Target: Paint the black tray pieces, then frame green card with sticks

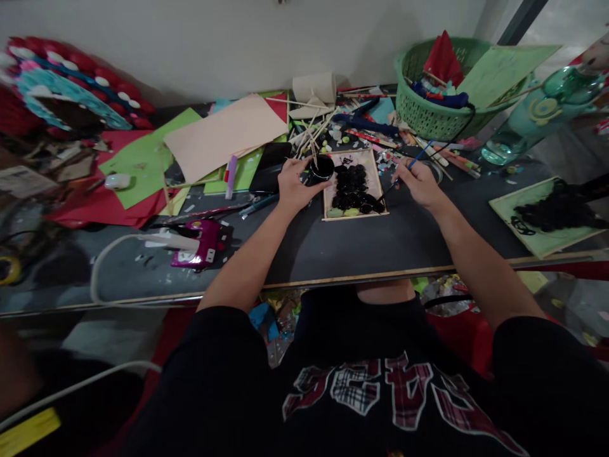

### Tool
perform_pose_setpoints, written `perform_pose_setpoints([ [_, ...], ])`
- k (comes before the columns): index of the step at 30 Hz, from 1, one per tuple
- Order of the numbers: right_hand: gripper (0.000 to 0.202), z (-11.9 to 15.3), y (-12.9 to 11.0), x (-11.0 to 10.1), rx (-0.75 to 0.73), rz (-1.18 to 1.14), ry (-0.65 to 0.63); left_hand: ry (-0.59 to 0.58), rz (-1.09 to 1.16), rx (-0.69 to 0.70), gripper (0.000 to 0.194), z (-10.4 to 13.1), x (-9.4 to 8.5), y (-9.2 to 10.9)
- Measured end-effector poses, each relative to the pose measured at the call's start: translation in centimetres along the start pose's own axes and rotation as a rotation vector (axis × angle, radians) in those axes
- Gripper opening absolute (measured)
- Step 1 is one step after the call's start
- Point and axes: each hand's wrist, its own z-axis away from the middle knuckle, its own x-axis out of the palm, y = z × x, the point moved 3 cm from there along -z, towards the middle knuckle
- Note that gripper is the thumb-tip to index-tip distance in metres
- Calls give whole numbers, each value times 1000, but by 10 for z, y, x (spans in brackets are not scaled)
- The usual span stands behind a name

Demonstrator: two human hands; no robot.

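My left hand (297, 183) is closed around a small cup of black paint (322, 167), held by the upper left of a framed panel. A thin stick leans inside the cup. In my right hand (421, 181) is a thin paintbrush (419, 157) with a blue handle, its dark tip low over the panel's right edge. The framed panel (372, 166) lies flat on the desk between my hands. Black rounded lumps cover most of its middle, and a few pale green ones show along its near edge.
Behind the panel are sticks, scraps and a green basket (423, 108). A green bottle (523, 127) and a second blackened panel (537, 244) stand and lie to the right. Left are coloured sheets (223, 136), a purple power strip (197, 244) and its white cable.
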Motion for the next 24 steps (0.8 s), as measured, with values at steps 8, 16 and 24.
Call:
perform_pose_setpoints([
  [8,55,2,-7,2,5,-35,-36,-6,31,-18,88,-1,0,0],
  [16,55,5,-17,-1,-56,97,-27,-9,44,-24,84,-2,-2,2],
  [24,51,13,-34,1,-190,316,-62,-28,49,-36,85,-3,-4,6],
])
